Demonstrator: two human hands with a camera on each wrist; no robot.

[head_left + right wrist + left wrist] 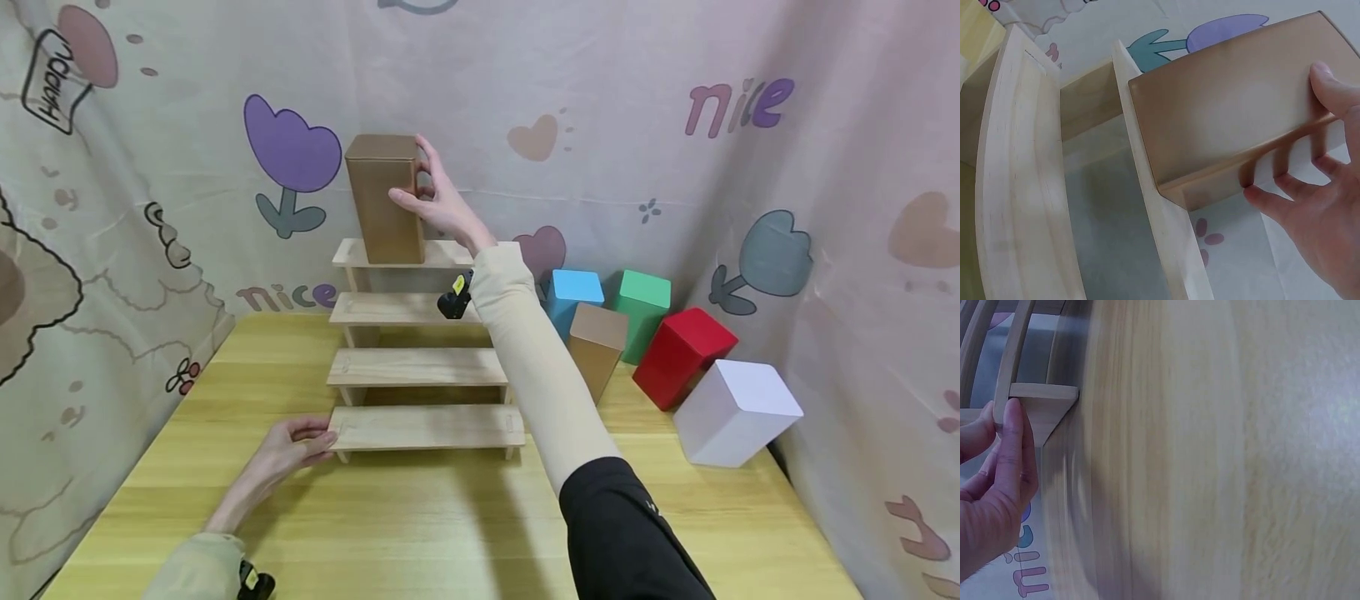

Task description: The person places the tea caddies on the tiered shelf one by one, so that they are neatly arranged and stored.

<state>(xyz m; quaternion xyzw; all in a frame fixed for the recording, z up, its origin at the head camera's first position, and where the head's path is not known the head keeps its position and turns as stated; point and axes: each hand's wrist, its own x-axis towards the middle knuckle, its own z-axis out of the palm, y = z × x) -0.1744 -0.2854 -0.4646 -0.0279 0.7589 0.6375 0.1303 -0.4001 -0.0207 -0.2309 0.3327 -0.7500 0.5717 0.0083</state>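
Observation:
A tall brown box [385, 200] stands upright at the left end of the top step of a wooden step shelf [427, 427]. My right hand [442, 196] grips the box from its right, thumb on the front face and fingers along the side. In the right wrist view the brown box [1235, 94] meets the top board, and the fingertips of my right hand [1329, 200] press its side. My left hand [292, 446] pinches the left end of the lowest step. Thumb and fingers of the left hand [1004, 462] lie on either side of that board in the left wrist view.
Right of the shelf stand a blue box [576, 292], a second brown box [597, 337], a green box [642, 304], a red box [682, 354] and a white box [738, 412]. My right forearm crosses before the shelf's right side. A printed curtain [622, 67] hangs behind the wooden table [375, 525].

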